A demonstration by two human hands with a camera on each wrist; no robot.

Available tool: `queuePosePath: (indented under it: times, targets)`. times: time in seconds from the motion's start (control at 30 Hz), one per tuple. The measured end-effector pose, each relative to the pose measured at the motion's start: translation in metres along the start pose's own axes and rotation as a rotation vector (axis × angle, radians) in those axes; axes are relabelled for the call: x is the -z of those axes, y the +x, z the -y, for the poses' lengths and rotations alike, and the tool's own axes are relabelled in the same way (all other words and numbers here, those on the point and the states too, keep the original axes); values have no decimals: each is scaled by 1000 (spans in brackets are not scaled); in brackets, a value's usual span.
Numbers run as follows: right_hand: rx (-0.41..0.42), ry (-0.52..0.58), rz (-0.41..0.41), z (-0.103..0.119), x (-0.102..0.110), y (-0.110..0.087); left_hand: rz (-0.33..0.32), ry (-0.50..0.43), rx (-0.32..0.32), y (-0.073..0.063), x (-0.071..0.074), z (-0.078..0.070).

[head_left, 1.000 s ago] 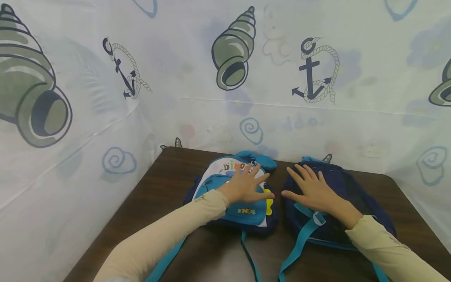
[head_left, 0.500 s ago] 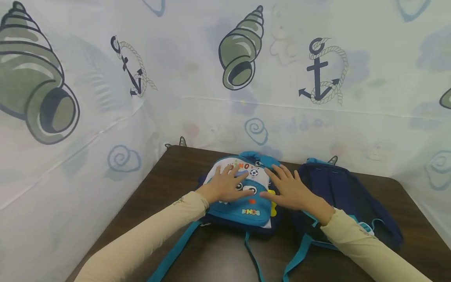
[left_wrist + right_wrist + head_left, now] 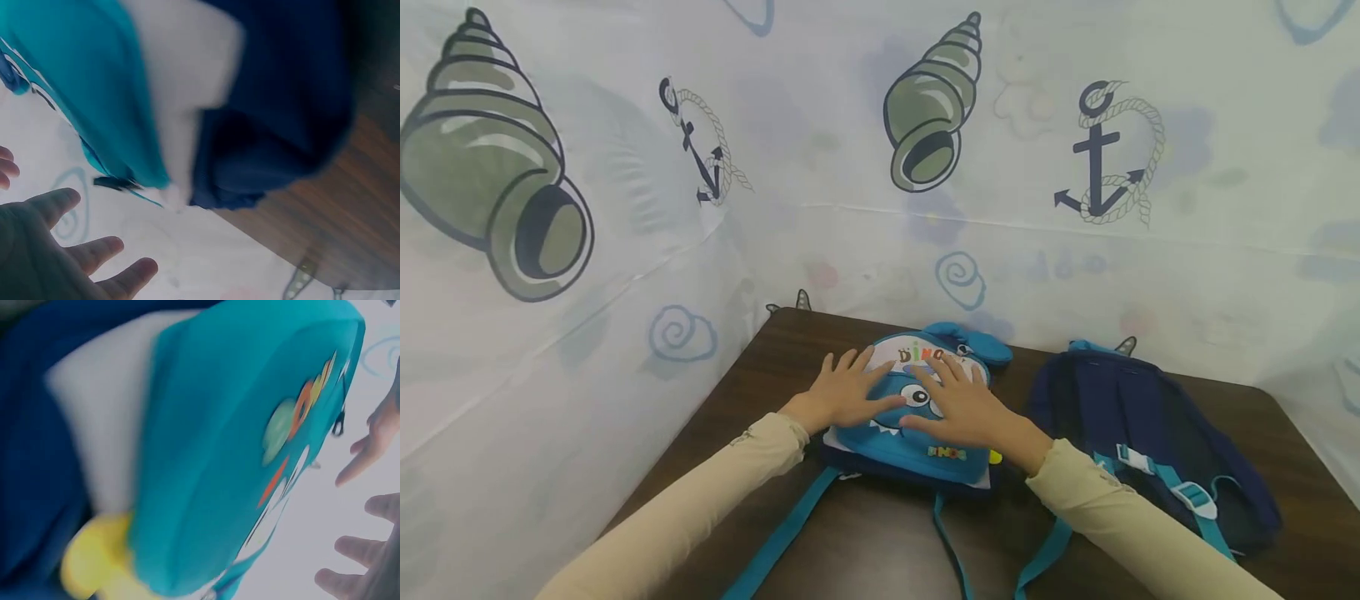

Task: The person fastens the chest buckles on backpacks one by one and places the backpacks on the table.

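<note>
Fingers (image 3: 133, 276) spread wide — straight, above dinosaur backpack (image 3: 917, 396)

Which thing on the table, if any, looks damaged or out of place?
Nothing looks damaged. Only a little untidy: the navy backpack lies slanted, strap side up, beside the front-up dinosaur backpack, and teal straps trail loosely over the table.

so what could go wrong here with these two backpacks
The right sleeve crosses in front of the navy backpack in the head view, so it might catch a white buckle. A teal strap trailing from the dino backpack could snag if that gets lifted.
</note>
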State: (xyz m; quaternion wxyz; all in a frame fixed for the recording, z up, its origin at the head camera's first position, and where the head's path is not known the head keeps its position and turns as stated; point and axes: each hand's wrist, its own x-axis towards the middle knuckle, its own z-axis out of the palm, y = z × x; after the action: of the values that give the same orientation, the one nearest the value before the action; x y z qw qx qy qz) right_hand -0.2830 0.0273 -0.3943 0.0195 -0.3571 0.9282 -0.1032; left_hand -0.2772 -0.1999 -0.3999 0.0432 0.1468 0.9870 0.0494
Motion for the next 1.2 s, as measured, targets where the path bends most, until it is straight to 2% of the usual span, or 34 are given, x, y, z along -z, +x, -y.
queuePosePath:
  times: [0.2, 0.4, 0.6, 0.77, 0.9, 1.03, 1.2]
  targets:
    - [62, -13, 26, 27, -8, 20, -19, -22, 25, -15, 1, 22]
    - [92, -26, 45, 48, -15, 36, -23, -58, 80, -21, -4, 43]
    - [116, -42, 54, 65, -26, 48, -34, -123, 127, -33, -8, 55]
    - [104, -52, 54, 70, -33, 52, -37, -205, 160, -40, -14, 65]
    - [99, -48, 54, 71, -35, 54, -41, -385, 175, -41, -23, 75]
    - [86, -39, 61, 73, -38, 56, -26, -649, 193, -41, -32, 83]
    - [34, -38, 63, 75, -41, 56, 20, -964, 253, -41, -38, 87]
